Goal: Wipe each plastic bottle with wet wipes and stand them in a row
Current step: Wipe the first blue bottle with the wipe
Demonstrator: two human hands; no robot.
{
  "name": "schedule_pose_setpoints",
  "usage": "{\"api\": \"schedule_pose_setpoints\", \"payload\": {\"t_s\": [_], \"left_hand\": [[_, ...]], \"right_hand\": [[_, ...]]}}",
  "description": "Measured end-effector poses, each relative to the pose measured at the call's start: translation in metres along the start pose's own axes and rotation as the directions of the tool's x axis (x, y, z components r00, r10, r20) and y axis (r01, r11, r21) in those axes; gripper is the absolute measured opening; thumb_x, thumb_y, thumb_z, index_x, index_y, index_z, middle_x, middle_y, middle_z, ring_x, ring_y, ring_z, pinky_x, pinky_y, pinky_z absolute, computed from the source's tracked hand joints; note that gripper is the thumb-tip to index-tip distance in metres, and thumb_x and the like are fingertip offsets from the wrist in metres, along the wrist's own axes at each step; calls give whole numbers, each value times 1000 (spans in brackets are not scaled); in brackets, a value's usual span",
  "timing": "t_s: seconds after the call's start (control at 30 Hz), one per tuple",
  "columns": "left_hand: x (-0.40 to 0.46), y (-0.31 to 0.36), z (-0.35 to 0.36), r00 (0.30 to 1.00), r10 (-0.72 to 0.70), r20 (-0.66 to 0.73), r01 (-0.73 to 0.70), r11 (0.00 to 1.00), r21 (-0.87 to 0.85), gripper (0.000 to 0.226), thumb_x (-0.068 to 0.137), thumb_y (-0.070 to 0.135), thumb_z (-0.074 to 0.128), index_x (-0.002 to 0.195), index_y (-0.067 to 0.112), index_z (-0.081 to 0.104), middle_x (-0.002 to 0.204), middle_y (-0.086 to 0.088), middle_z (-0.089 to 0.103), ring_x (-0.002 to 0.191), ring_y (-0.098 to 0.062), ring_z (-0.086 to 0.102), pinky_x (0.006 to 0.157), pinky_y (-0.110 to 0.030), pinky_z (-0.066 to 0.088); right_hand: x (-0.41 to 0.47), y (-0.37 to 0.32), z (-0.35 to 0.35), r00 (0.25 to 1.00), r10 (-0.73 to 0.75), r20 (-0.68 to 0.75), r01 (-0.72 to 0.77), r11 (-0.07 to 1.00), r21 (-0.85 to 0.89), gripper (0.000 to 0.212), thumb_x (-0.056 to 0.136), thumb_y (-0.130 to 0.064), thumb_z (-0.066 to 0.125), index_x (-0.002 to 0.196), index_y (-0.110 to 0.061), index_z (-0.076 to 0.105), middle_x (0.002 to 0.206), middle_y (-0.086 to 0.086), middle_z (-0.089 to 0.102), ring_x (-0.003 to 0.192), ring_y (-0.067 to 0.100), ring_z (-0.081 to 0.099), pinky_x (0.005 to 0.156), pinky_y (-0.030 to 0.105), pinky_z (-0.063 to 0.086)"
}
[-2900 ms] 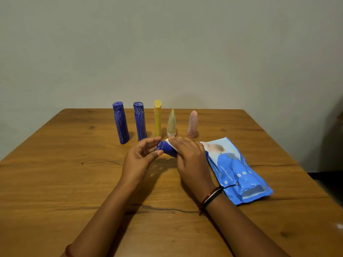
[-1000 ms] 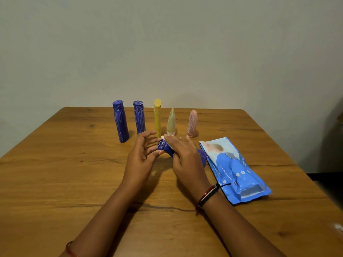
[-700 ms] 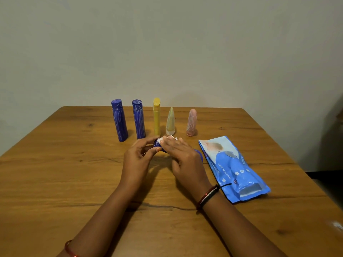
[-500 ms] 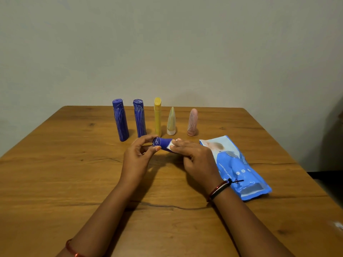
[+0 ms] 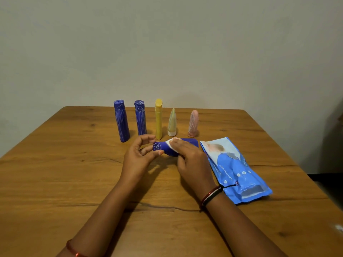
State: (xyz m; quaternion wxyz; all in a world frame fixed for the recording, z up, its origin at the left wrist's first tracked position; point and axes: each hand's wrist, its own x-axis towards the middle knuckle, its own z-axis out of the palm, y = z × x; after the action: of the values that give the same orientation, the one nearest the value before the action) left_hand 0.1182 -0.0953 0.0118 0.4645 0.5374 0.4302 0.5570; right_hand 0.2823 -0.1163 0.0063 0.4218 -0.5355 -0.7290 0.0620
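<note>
A blue bottle [image 5: 161,147] lies sideways above the table between my hands. My left hand [image 5: 138,158] pinches its cap end between thumb and fingers. My right hand [image 5: 191,160] curls round the bottle's body with a white wet wipe [image 5: 171,145] pressed against it. Behind stands a row of upright bottles: two tall blue ones [image 5: 121,123] [image 5: 140,117], a slim yellow one [image 5: 158,119], a pale cone-shaped tube [image 5: 172,123] and a pink tube [image 5: 193,124].
A blue pack of wet wipes [image 5: 235,169] lies flat on the wooden table [image 5: 55,173] just right of my right hand. The table's far edge meets a plain wall. A dark gap shows beyond the table's right edge.
My right hand has slid the wipe back and forth along the blue bottle, moving right off the cap end. My left hand keeps holding the cap end.
</note>
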Motion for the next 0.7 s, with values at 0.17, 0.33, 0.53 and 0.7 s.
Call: {"api": "schedule_pose_setpoints", "payload": {"t_s": [0.17,0.33,0.53,0.7], "left_hand": [[-2,4,3,997,-56,50,57,998,-32,48,73,-10,71,115,10,56,107,0,68,95,-7,69,67,-18,55],[-3,2,5,998,-47,29,48,999,-27,40,77,-10,68,111,10,62,100,3,73,97,-7,69,70,-17,54],[-5,-6,3,995,-89,-33,91,994,60,24,82,10,71,106,15,69,100,-3,73,95,-18,70,84,-36,56],[-3,-3,-1,987,-150,-48,152,988,24,26,81,12,71,106,16,67,97,-4,73,95,-20,69,88,-36,54]], "right_hand": [[5,6,-3,987,154,-50,-154,988,3,48,87,3,51,130,-19,55,129,-1,58,121,11,50,99,16,34],[-1,-13,4,991,-70,114,71,998,0,55,87,4,52,137,-18,47,140,0,49,134,8,37,110,16,20],[4,-1,6,983,67,170,-68,998,0,51,92,1,47,139,-19,46,143,-2,45,135,8,36,112,16,20],[13,38,-8,941,333,57,-332,943,-23,35,96,-12,43,126,-26,55,116,-2,62,101,10,55,81,17,37]]}}
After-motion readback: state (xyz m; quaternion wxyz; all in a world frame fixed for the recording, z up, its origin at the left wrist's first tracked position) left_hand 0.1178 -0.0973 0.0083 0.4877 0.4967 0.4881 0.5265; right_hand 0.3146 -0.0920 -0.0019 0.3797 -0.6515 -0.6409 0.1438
